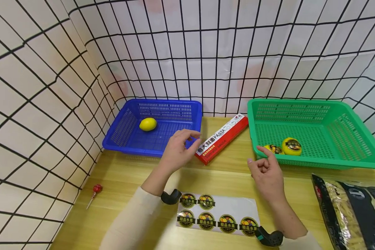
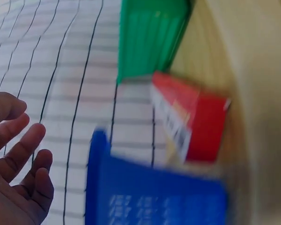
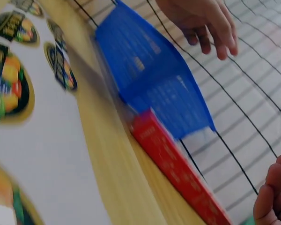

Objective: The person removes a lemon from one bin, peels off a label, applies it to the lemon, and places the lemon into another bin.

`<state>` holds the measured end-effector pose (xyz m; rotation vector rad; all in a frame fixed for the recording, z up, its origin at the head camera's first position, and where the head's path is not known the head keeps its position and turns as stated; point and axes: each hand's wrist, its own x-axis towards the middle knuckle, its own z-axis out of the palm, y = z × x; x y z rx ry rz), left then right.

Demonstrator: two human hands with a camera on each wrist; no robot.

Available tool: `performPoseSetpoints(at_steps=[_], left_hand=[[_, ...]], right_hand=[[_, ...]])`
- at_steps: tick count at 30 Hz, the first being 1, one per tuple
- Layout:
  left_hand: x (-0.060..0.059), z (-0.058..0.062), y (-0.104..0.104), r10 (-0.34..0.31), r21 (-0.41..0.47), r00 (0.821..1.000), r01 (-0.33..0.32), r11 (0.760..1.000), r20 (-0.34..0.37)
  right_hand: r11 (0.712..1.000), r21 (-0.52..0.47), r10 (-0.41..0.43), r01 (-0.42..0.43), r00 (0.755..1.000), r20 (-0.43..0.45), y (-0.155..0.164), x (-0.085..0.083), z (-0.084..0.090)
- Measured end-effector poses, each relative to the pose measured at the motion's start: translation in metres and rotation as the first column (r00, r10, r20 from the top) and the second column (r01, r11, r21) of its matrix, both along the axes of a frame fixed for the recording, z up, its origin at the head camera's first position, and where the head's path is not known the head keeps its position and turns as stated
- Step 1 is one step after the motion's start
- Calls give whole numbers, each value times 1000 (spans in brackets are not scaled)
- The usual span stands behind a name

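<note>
My left hand (image 1: 178, 149) hovers over the front right corner of the blue basket (image 1: 143, 151), fingers loosely bent and holding nothing. A yellow lemon (image 1: 148, 124) lies inside that basket. My right hand (image 1: 268, 178) is in front of the green basket (image 1: 318, 160), near its left front corner; its fingers are bent with nothing between them. Two yellow fruits, one round (image 1: 291, 146) and one partly hidden (image 1: 274, 149), sit in the green basket with dark round stickers on them. In the left wrist view, the left hand (image 2: 18, 164) is empty.
A red pasta box (image 1: 222, 139) lies slanted between the baskets. On the table, a sticker sheet (image 1: 228, 206) carries several round labels. A lollipop (image 1: 97, 188) lies at the left, a dark pasta bag (image 1: 356, 211) at the right. Black wire mesh (image 1: 201, 55) rises behind and at left.
</note>
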<state>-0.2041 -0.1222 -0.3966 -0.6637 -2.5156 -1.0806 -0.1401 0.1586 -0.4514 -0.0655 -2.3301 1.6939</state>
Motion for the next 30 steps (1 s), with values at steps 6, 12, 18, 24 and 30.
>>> performPoseSetpoints(at_steps=[6,12,18,24,30], left_hand=[[-23,18,-36,96,26,994,-98,995,50],[-45,37,-64,194,-4,978,-194,981,73],[-73,49,-85,260,-88,960,-252,964,105],[-95,50,-102,365,-140,899,-340,930,241],[-112,44,-112,405,-75,860,-402,912,310]], right_hand=[[987,49,150,-151,988,41,-31,-6,3],[965,81,234,-249,959,159,-64,-16,8],[944,58,306,-324,929,209,-94,-28,12],[930,46,351,-365,917,190,-119,-40,13],[936,82,328,-341,934,143,-137,-49,12]])
